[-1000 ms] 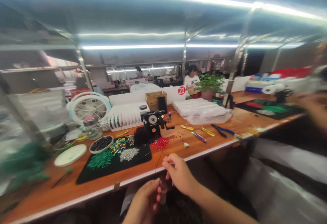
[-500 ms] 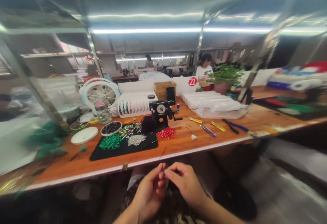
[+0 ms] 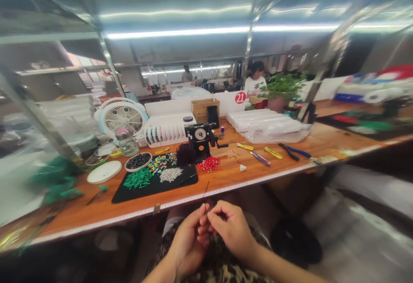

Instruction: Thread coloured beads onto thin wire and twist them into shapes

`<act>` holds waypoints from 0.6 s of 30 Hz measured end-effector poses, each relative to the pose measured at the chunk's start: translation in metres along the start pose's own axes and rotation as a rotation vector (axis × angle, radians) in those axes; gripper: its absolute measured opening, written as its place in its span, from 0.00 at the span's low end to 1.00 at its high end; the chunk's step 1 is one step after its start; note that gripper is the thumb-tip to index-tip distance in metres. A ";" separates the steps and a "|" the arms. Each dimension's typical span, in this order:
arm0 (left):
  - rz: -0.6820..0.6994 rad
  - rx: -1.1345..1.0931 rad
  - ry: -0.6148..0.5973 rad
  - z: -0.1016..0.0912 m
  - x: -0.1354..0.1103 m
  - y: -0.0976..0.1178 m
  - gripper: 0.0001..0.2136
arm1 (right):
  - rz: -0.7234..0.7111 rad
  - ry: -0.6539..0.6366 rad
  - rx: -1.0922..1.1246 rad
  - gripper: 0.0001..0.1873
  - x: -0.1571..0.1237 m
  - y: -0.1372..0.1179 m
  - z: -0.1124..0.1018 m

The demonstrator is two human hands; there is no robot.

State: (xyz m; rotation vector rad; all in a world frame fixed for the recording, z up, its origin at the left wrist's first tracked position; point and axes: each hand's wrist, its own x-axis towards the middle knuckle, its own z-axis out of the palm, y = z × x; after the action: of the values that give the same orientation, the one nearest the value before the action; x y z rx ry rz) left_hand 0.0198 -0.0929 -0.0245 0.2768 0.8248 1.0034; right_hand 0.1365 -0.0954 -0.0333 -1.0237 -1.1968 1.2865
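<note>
My left hand [image 3: 191, 238] is closed in a pinch over my lap, just below the bench edge. A thin dark strand [image 3: 207, 188] rises from its fingertips towards the bench. My right hand [image 3: 232, 228] is pinched against the left fingertips; what it grips there is too small to make out. Beyond the hands lies a black mat [image 3: 129, 193] with green tube-like pieces [image 3: 138, 179], silver beads [image 3: 171, 174] and mixed coloured beads [image 3: 158, 164]. Right of the mat is a pile of red pieces [image 3: 209, 164], in front of a black hand-crank winder [image 3: 201, 139].
Black beads fill a shallow dish [image 3: 138, 161] beside a white lid [image 3: 105, 172]. A fan [image 3: 121, 117] stands at the back left. Pliers [image 3: 294, 150], a blue-and-red pen-like tool [image 3: 260, 158], yellow tools [image 3: 273, 152] and plastic-wrapped bundles [image 3: 267, 124] lie right. A person [image 3: 256, 81] sits beyond.
The view has shifted slightly, so the bench appears a little further left and higher. Both hands keep their pinch together, and the dark strand stands slightly more upright.
</note>
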 end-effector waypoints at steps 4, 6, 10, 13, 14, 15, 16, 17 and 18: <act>0.012 0.031 -0.002 0.000 0.000 0.000 0.16 | 0.034 -0.001 0.019 0.12 0.000 0.001 0.000; 0.013 0.027 -0.002 0.000 0.000 0.000 0.16 | 0.031 -0.004 0.015 0.13 0.000 0.002 0.000; 0.005 0.016 0.000 -0.001 0.001 0.000 0.16 | 0.008 -0.008 0.013 0.12 -0.001 0.003 -0.001; -0.001 0.031 0.002 0.000 0.000 0.000 0.18 | 0.020 -0.009 0.025 0.12 -0.001 0.004 -0.001; 0.003 0.038 -0.002 0.000 0.000 -0.001 0.19 | 0.022 -0.007 0.026 0.12 -0.001 0.004 -0.001; 0.008 0.046 -0.007 0.000 -0.001 -0.001 0.19 | 0.024 -0.005 0.028 0.12 0.000 0.004 0.000; 0.013 0.056 -0.012 0.000 -0.001 -0.001 0.19 | 0.026 -0.006 0.034 0.11 0.000 0.004 0.000; 0.019 0.065 -0.018 0.000 -0.002 -0.001 0.20 | 0.027 -0.009 0.040 0.11 0.000 0.003 0.001; 0.025 0.074 -0.022 0.000 -0.002 -0.001 0.20 | 0.026 -0.013 0.046 0.11 0.000 0.003 0.001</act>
State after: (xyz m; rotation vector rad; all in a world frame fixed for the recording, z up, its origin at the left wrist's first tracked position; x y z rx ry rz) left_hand 0.0201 -0.0949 -0.0244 0.3613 0.8410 0.9924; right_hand 0.1352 -0.0952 -0.0357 -1.0023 -1.1617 1.3369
